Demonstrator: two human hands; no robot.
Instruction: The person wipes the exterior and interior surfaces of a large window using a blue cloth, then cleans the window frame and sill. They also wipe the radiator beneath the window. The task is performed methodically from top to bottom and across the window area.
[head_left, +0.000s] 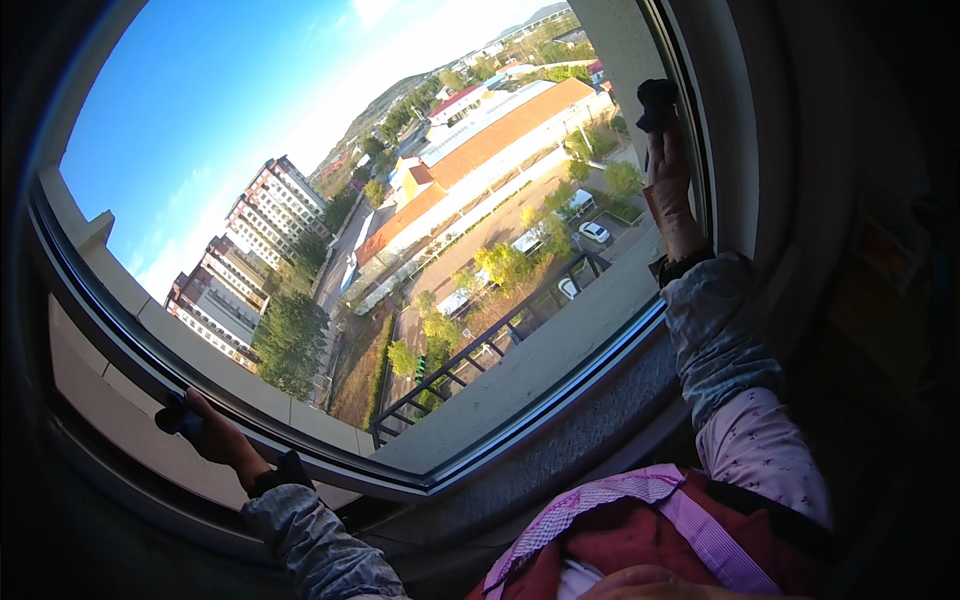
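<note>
A large window sash (120, 334) with a glass pane spans the middle of the view, tilted in the picture. My left hand (219, 439) grips its lower left edge, the thumb lying over the frame. A small dark object (178, 417) sits at the fingers of that hand; I cannot tell what it is. Along the right side of the window my right hand (670, 169) reaches up beside the window frame (705, 150). Another dark object (656, 103) covers its fingertips, so their grip is hidden. Dark bands circle both wrists.
A dark sill (570, 420) runs below the window, close to my body in a red apron (600, 525). Outside are a metal railing (472, 349), trees, parked cars, an orange-roofed building (487, 142) and apartment blocks (274, 210), far below. Deep shadow hides the right side.
</note>
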